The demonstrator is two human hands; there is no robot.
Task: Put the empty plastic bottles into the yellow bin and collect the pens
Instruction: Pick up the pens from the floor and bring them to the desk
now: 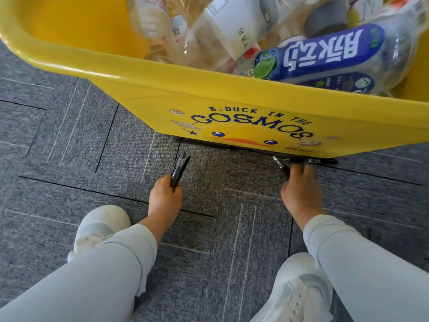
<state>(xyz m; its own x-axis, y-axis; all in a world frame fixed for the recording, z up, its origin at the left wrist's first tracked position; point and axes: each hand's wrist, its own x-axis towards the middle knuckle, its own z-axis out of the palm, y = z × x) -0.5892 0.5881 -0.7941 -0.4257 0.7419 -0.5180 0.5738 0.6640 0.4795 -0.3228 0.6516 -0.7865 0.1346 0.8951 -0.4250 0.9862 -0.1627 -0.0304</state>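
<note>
In the head view, the left hand (pixel 165 198) is gripping a small bundle of dark plastic pens (pixel 179 169), their ends pointing up and away towards the large yellow plastic bin (pixel 162 89). The right hand (pixel 301 194), well apart from the left, is reaching down to the foot of the bin, its fingers curling on a slim dark pen with a silvery end (pixel 279 164) (blur is softening the grip here). A long black pen (pixel 311 161) is lying flat along the bin's base, just beside those fingertips. Inside the bin, clear empty plastic bottles (pixel 232 26) are piling against a blue-labelled plastic bottle (pixel 325 54). The bin is standing on a grey carpet-tile floor (pixel 69 135), where two white shoes (pixel 102 226) are resting below the pale blue sleeves (pixel 130 252).
</note>
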